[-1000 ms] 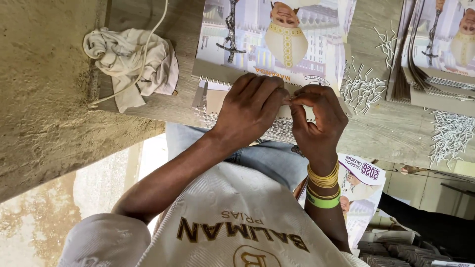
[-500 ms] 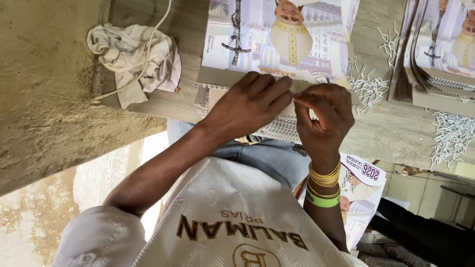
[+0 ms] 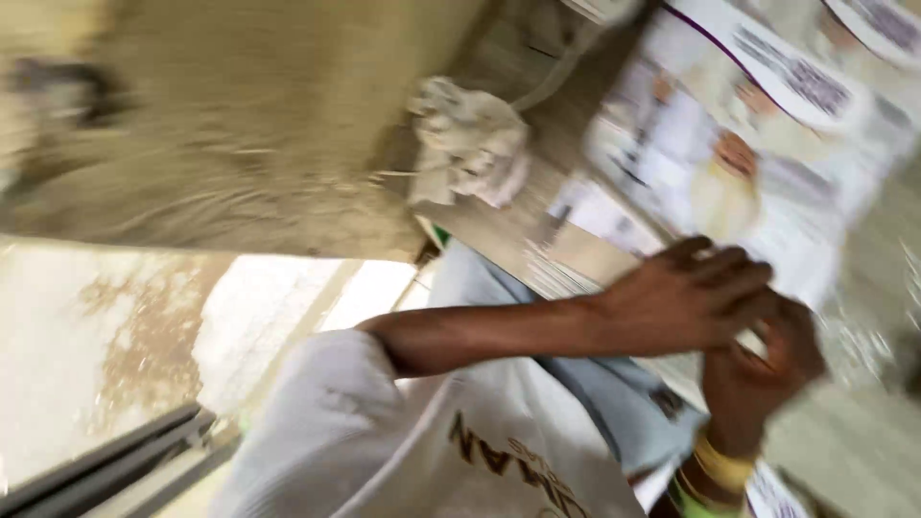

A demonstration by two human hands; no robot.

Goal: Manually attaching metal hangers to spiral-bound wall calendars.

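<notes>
Far left, a crumpled white rag (image 3: 468, 144) sits on the worktop (image 3: 518, 221), apart from the action. Moving right, the left hand (image 3: 686, 297) lies knuckles up, fingers curled over the near edge of the printed poster sheet (image 3: 758, 173); whether it pinches paper, I cannot tell through the blur. Just beyond, the right hand (image 3: 767, 360), bangles at the wrist, closes underneath, touching it. The sheet looks light, floppy, easily creased, best taken at the edge. Its long axis appears to run away toward upper right.
</notes>
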